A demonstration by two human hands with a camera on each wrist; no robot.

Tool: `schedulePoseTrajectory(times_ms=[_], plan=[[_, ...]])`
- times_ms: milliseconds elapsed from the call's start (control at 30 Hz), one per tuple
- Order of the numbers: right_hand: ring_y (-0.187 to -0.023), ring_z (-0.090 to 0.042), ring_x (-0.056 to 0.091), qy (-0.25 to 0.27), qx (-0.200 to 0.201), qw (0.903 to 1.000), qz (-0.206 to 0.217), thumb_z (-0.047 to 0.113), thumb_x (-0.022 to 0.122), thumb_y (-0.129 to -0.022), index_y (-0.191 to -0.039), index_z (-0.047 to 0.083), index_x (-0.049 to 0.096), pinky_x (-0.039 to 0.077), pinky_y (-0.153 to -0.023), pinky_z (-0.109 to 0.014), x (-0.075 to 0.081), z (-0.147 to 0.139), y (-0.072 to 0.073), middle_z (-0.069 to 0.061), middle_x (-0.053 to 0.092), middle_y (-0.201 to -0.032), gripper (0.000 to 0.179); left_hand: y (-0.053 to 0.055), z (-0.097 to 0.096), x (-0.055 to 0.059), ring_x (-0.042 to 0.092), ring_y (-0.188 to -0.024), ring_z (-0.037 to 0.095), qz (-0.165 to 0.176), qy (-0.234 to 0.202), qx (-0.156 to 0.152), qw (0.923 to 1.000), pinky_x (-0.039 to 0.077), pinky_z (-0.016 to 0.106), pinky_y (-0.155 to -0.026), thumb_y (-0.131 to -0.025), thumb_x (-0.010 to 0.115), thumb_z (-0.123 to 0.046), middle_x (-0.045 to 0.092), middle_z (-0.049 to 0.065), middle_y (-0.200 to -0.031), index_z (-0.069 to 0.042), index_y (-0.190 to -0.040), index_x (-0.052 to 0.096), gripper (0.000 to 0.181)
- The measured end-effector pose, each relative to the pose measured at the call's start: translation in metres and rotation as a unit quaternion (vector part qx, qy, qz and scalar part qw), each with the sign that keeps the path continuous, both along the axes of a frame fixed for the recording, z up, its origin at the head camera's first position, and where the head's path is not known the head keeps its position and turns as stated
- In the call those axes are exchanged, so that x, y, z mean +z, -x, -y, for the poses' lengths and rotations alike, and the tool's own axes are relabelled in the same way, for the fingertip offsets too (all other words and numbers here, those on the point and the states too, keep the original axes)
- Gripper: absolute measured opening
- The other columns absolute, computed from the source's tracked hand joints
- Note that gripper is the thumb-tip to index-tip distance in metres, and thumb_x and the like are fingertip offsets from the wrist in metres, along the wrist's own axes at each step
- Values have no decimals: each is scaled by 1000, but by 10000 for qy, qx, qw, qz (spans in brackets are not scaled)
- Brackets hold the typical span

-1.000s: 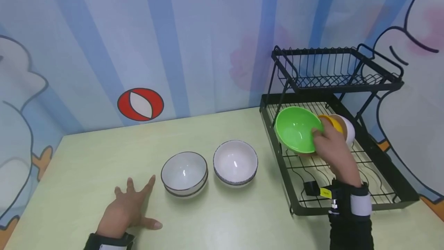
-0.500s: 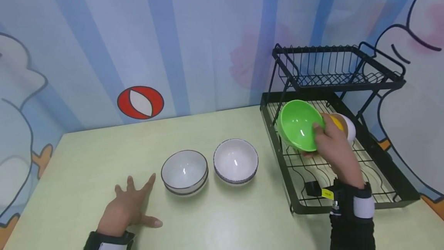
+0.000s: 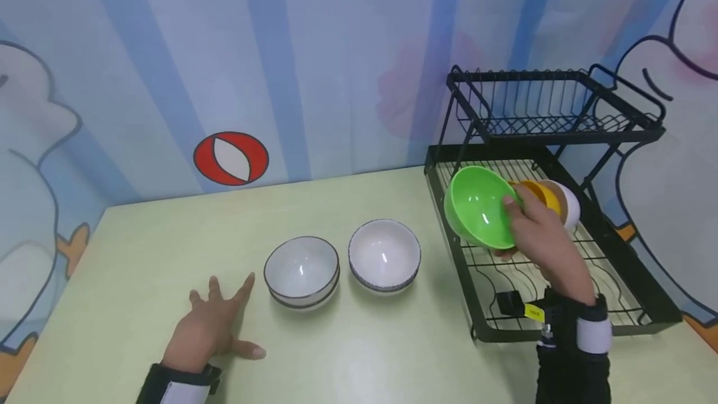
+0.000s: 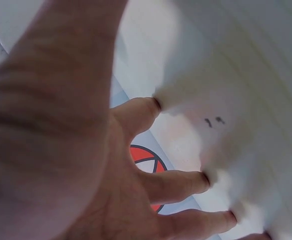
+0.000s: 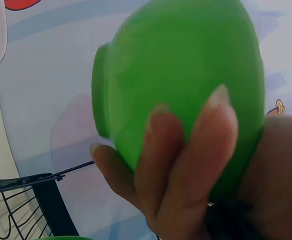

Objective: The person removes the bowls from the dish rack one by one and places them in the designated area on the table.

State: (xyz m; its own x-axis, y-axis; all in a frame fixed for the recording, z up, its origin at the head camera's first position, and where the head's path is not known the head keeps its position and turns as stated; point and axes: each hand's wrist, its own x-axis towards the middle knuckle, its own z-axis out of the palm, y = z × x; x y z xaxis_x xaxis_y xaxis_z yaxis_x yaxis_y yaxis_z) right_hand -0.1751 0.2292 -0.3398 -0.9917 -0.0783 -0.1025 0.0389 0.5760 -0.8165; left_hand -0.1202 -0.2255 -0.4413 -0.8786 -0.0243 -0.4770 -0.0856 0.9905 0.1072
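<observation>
My right hand [image 3: 546,239] grips a green bowl [image 3: 475,201] by its right-hand rim, thumb inside and fingers against the outer wall. The bowl is tilted, its mouth toward the head camera, over the lower tier of a black dish rack [image 3: 482,323]. In the right wrist view, the fingers press on the outside of the green bowl [image 5: 185,65]. Just behind that hand, a yellow bowl [image 3: 545,195] and a white bowl [image 3: 571,207] lean in the rack, partly hidden. My left hand [image 3: 207,332] has its fingers spread, fingertips on the table, nearest a white bowl stack [image 3: 301,270].
Another white bowl [image 3: 384,254] with a dark rim stands right of the stack. The rack's upper wire tier [image 3: 555,123] overhangs the back of its lower tier. A patterned blue backdrop [image 3: 348,80] rises along the rear edge of the pale table [image 3: 359,354].
The green bowl and my right hand have shifted slightly, and its tilt has changed. More of the yellow bowl shows beside the hand than half a second ago. My left hand stays in place.
</observation>
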Motion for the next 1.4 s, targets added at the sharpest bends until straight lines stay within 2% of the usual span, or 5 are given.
schedulePoseTrajectory(times_ms=[233, 533, 633, 833, 1400], plan=[[-72, -24, 59, -108, 77, 9999, 17, 46, 21, -108, -159, 12, 15, 58, -59, -32, 4, 2, -2, -22, 51, -107, 62, 3, -1, 3, 15, -129, 79, -23, 36, -35, 10000, 47, 75, -86, -53, 84, -69, 10, 52, -149, -15, -158, 22, 133], [-56, -17, 53, -117, 267, 9994, 189, 48, 22, -107, -155, 13, 22, 51, -49, -31, 9, 16, -4, -11, 52, -85, 59, 3, 0, 6, 12, -130, 78, -56, -90, -8, 9999, 45, 77, -88, -54, 85, -66, 7, 51, -150, -14, -159, 20, 134], [-53, -18, 52, -132, 381, 9990, 193, 47, 25, -108, -153, 14, 24, 50, -46, -30, 9, 22, -5, -11, 53, -81, 57, 2, 1, 6, 12, -130, 78, -27, -118, 18, 9999, 45, 77, -89, -54, 85, -65, 7, 51, -150, -14, -159, 20, 134], [-48, -18, 51, -168, 436, 9987, 195, 46, 27, -108, -140, 11, 36, 49, -43, -30, 7, 30, -5, -10, 56, -75, 48, 0, 0, 5, 13, -130, 78, 17, -63, 46, 10000, 45, 76, -88, -53, 86, -65, 8, 51, -150, -14, -159, 20, 134], [-41, -19, 52, -211, 834, 9963, 17, 39, 34, -108, -133, 13, 47, 50, -39, -34, 6, 63, -8, -7, 56, -60, 39, -5, -1, 5, 12, -129, 79, 46, -150, 36, 9999, 45, 76, -88, -55, 86, -64, 6, 52, -149, -14, -159, 20, 133]])
